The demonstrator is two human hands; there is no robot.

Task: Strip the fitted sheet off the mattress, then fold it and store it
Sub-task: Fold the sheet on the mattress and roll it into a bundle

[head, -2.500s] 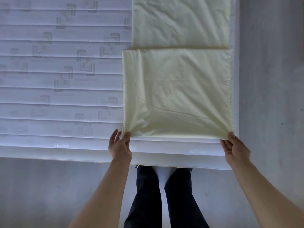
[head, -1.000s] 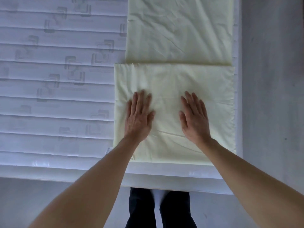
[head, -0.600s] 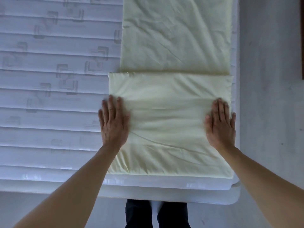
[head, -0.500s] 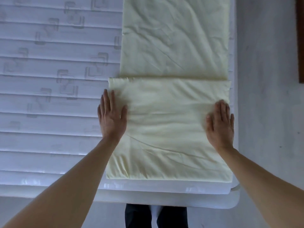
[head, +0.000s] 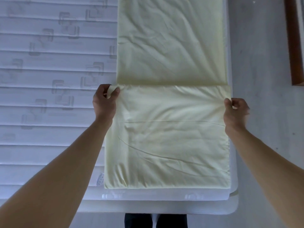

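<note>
The pale yellow fitted sheet (head: 169,132) lies as a long folded strip along the right side of the bare white quilted mattress (head: 49,99). Its near end is doubled over into a thicker rectangle, whose far edge crosses the strip at mid-frame. My left hand (head: 105,100) pinches the left corner of that far edge. My right hand (head: 235,109) pinches the right corner, at the mattress's right side. Both corners are slightly lifted and the cloth puckers toward my fingers.
The mattress's near edge (head: 164,206) runs across the bottom, with my dark trouser legs (head: 154,221) below it. Grey floor (head: 263,63) lies to the right, and a brown wooden piece (head: 294,41) stands at the far right.
My hands had been pressing flat on the folded section and sliding apart to its sides. Now both have moved up to its far corners and closed on them.
</note>
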